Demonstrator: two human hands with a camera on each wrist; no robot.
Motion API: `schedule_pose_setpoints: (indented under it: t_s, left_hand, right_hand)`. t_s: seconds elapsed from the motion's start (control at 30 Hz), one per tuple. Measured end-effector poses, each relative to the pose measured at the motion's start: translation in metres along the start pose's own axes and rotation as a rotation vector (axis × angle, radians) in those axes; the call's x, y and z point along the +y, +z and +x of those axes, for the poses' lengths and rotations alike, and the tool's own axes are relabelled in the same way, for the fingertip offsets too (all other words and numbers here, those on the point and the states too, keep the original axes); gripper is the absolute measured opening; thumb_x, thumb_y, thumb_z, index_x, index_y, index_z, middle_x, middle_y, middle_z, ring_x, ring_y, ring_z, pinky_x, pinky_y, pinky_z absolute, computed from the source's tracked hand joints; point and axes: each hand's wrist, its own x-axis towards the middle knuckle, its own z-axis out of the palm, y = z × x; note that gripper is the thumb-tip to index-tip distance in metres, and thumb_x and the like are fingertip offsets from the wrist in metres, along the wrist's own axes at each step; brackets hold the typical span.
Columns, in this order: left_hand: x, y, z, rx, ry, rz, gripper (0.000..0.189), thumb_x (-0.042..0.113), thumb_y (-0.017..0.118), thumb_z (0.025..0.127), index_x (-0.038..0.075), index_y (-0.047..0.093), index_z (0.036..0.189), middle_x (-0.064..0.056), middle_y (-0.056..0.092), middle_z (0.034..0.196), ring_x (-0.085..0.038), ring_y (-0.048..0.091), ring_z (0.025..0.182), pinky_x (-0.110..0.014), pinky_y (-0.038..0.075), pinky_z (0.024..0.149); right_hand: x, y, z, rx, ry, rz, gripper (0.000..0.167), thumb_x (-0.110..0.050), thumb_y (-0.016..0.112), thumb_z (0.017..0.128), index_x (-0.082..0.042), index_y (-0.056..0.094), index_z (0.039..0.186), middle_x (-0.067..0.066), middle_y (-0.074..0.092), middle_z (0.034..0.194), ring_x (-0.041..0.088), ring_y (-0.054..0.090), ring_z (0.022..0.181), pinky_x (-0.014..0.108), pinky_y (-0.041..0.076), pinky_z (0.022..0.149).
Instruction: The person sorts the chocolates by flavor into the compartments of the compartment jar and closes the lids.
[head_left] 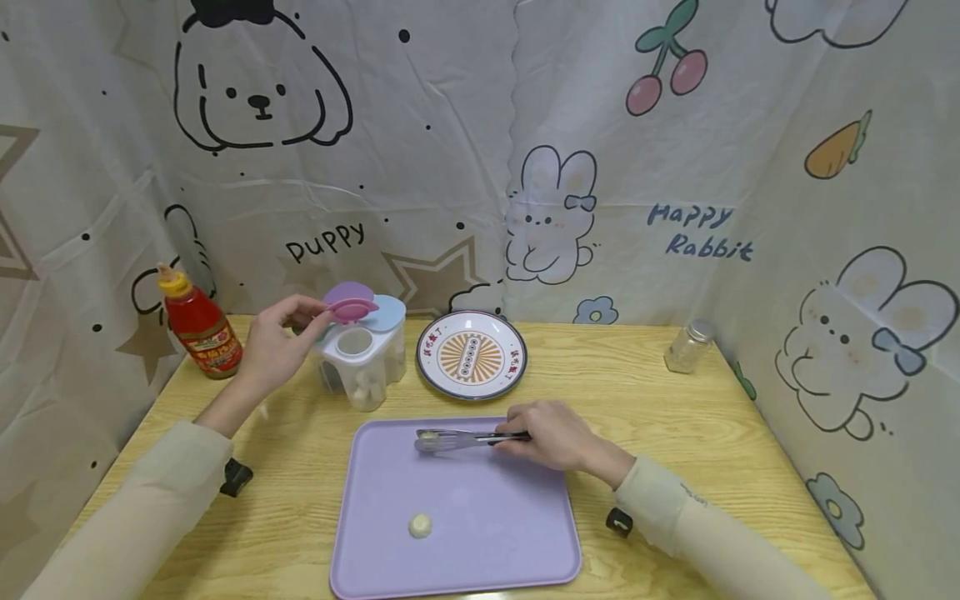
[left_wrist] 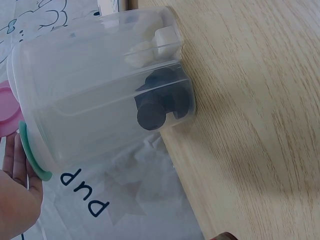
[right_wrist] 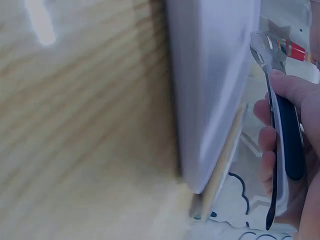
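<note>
My left hand pinches the raised pink lid of a clear multi-compartment storage container. Beneath that lid, one round opening is exposed. Through the container's wall, the left wrist view shows white pieces in one compartment and dark pieces in another. Metal tongs with dark handles are gripped in my right hand, above the far part of a lilac tray. Something small and pale shows at the tongs' tips; its kind is unclear. A round, pale piece lies on the tray.
Left of the container stands a red sauce bottle with a yellow cap. A patterned plate leans at the back, behind the tray. At the far right is a small glass jar. Printed cloth encloses the wooden table.
</note>
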Motion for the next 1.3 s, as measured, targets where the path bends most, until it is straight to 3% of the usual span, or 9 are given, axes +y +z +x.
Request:
schedule_pose_setpoints:
  t_s: [0.33, 0.67, 0.87, 1.0, 1.3]
  left_hand:
    - [0.000, 0.000, 0.000, -0.007, -0.004, 0.007, 0.024, 0.026, 0.069, 0.104, 0.004, 0.074, 0.113, -0.006, 0.070, 0.098, 0.000, 0.056, 0.083, -0.016, 0.045, 0.076]
    - [-0.003, -0.001, 0.000, 0.007, 0.009, -0.004, 0.022, 0.024, 0.071, 0.103, 0.004, 0.075, 0.110, 0.012, 0.065, 0.090, 0.000, 0.056, 0.080, -0.016, 0.045, 0.074]
    - [-0.003, 0.000, 0.000, 0.009, 0.014, -0.005, 0.021, 0.024, 0.071, 0.102, 0.005, 0.075, 0.109, 0.017, 0.064, 0.088, 0.000, 0.056, 0.079, -0.015, 0.044, 0.072]
    - [-0.003, -0.001, 0.000, 0.009, 0.013, -0.001, 0.021, 0.024, 0.071, 0.102, 0.005, 0.075, 0.110, 0.017, 0.064, 0.088, 0.000, 0.056, 0.080, -0.016, 0.044, 0.073]
    - [-0.003, 0.000, -0.001, 0.006, 0.022, 0.006, 0.020, 0.023, 0.070, 0.103, 0.005, 0.074, 0.109, 0.006, 0.068, 0.092, 0.001, 0.056, 0.080, -0.014, 0.044, 0.073]
  right_hand:
    - [-0.005, -0.030, 0.019, 0.137, -0.049, -0.029, 0.019, -0.031, 0.079, 0.095, -0.017, 0.084, 0.107, -0.004, 0.078, 0.093, 0.003, 0.062, 0.069, 0.018, 0.049, 0.061]
    - [-0.015, -0.062, 0.065, 0.243, -0.083, -0.037, 0.019, -0.031, 0.079, 0.095, -0.016, 0.084, 0.106, -0.005, 0.075, 0.087, 0.001, 0.047, 0.062, 0.016, 0.035, 0.055]
    - [-0.021, -0.073, 0.098, 0.231, -0.085, -0.066, 0.021, -0.033, 0.077, 0.097, -0.018, 0.084, 0.110, -0.005, 0.072, 0.083, 0.003, 0.046, 0.059, 0.018, 0.030, 0.052]
    - [-0.023, -0.075, 0.114, 0.202, -0.059, -0.088, 0.023, -0.037, 0.076, 0.098, -0.020, 0.083, 0.113, -0.005, 0.076, 0.089, 0.005, 0.051, 0.062, 0.019, 0.032, 0.052]
    - [-0.024, -0.075, 0.126, 0.162, -0.021, -0.076, 0.036, -0.045, 0.075, 0.097, -0.020, 0.080, 0.122, -0.005, 0.076, 0.096, 0.008, 0.057, 0.069, 0.020, 0.035, 0.055]
